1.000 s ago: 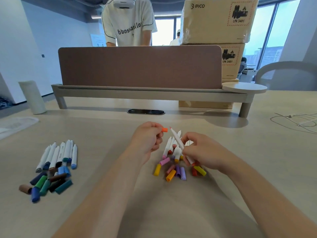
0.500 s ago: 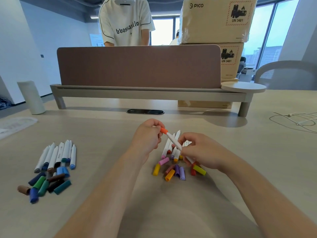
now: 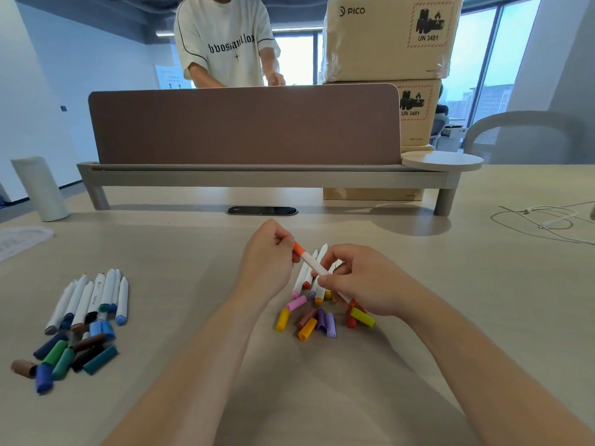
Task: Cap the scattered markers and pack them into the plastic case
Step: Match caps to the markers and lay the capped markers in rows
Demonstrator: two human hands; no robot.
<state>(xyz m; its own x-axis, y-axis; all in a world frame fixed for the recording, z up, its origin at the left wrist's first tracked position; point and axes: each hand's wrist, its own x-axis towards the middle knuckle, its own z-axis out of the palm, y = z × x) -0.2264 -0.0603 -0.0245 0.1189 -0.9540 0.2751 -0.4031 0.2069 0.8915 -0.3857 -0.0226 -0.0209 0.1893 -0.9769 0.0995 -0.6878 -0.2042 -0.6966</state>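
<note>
My right hand grips a white marker by its barrel. An orange cap sits on the marker's tip, pinched by the fingers of my left hand. Under my hands lie several uncapped white markers and loose warm-coloured caps in yellow, orange, pink, purple and red. At the left, a second group of white markers lies beside loose blue, green, brown and black caps. No plastic case is clearly in view.
A brown divider panel on a grey stand crosses the table behind my hands, with stacked cardboard boxes at its right. A person in a white shirt stands beyond it. A white cylinder stands far left; white cables lie far right.
The orange cap, held apart from the marker tip a second ago, has been brought onto the tip. My hands have moved closer together.
</note>
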